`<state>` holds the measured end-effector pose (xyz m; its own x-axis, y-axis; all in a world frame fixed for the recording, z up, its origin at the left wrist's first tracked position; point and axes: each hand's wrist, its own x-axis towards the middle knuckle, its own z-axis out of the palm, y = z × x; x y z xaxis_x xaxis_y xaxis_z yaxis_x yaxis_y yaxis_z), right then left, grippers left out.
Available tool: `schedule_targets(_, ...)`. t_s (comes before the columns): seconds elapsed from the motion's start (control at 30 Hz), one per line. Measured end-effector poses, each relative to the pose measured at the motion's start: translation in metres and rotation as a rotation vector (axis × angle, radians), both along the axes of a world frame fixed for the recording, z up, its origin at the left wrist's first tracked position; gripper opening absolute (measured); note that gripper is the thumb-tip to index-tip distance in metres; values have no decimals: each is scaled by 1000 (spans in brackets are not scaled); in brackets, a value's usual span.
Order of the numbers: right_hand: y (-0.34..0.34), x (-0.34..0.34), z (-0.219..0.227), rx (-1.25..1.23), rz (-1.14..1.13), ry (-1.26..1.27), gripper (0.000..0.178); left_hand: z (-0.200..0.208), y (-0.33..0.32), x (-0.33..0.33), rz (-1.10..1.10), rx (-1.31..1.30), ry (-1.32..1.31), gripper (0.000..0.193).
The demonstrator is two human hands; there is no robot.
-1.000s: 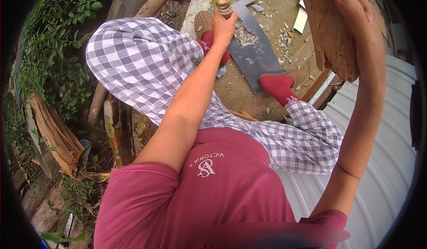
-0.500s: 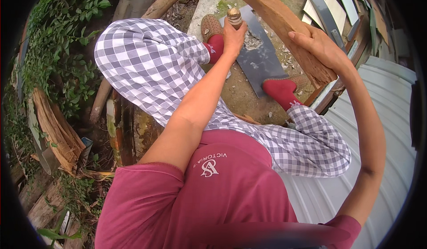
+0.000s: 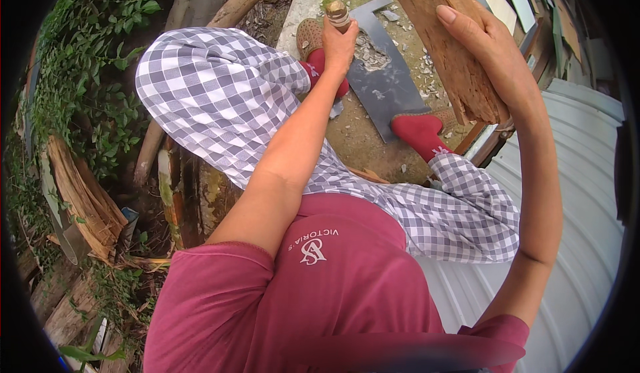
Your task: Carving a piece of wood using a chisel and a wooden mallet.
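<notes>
My left hand [image 3: 339,45] is closed round an upright wooden tool handle [image 3: 338,13] with a banded, rounded top, like a chisel's; its lower end is hidden under my fist. Beside that fist lies a flat dark grey sheet [image 3: 395,96] with a broken, ragged patch of pale flakes [image 3: 371,54]. My right hand [image 3: 497,60] grips a thick, rough wooden beam [image 3: 445,46] near its splintered end, thumb on the upper face and the other fingers out of sight. The beam is held up off the ground, apart from the handle, and its far end leaves the picture.
My red-socked feet in brown clogs [image 3: 309,34] are at either side of the sheet. Small chips are strewn over the concrete [image 3: 360,148]. Ribbed metal sheeting [image 3: 580,173] lies at right, with stacked boards beyond it. Logs [image 3: 243,3] and leafy plants [image 3: 100,60] fill the left.
The beam in my right hand has swung rightward and looks larger, so closer to my head. My left hand has shifted slightly left with the tool handle.
</notes>
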<state>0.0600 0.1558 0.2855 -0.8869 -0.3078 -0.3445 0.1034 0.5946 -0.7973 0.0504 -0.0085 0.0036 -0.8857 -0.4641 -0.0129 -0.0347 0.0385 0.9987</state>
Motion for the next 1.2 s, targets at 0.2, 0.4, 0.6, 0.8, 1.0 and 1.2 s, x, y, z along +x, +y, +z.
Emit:
schedule_targets(0.2,-1,2,9,-77,-75,13,65,6,2,-1,-2,-27,-21,28)
schedule_targets(0.4,-40,14,56,-131,-124,170,66,2,4,2,-47,-20,-44,28)
schedule_targets(0.6,-71,25,68,50,-66,610,72,-10,4,-6,-144,-86,-29,33)
schedule_targets(0.8,-11,-25,17,116,100,205,60,-10,4,-7,-163,-58,-24,35)
schedule_targets(1.0,14,-19,-46,251,227,-64,75,-7,8,1,-183,29,35,35)
schedule_targets(1.2,-37,-6,76,-58,14,277,70,-1,11,-5,-184,-31,-23,31)
